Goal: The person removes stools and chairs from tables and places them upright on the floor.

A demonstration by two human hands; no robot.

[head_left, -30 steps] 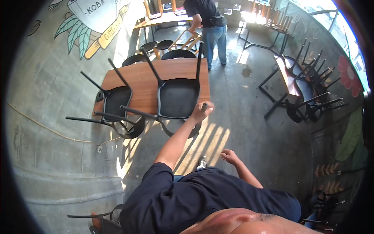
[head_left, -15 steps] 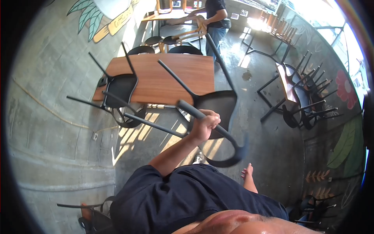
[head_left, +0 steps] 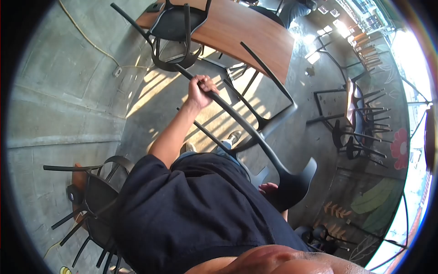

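Observation:
A black chair is held tilted in front of my body, legs pointing up and away. My left hand is closed around a long dark bar of its frame. At the curved backrest is my right hand, its fingers curled at the edge and its palm hidden behind the chair. Beyond the held chair stands a wooden table. Another black chair rests upside down on the table's near left part, its backrest hanging below the edge.
More black chairs are at lower left by the concrete wall. At right, upturned chairs crowd another table. A co-worker's legs show at the top, behind the wooden table. A cord runs along the left wall.
The held chair has turned and come closer to my body. My right hand, earlier apart with fingers extended, is now at its backrest. My view has tilted down and rotated.

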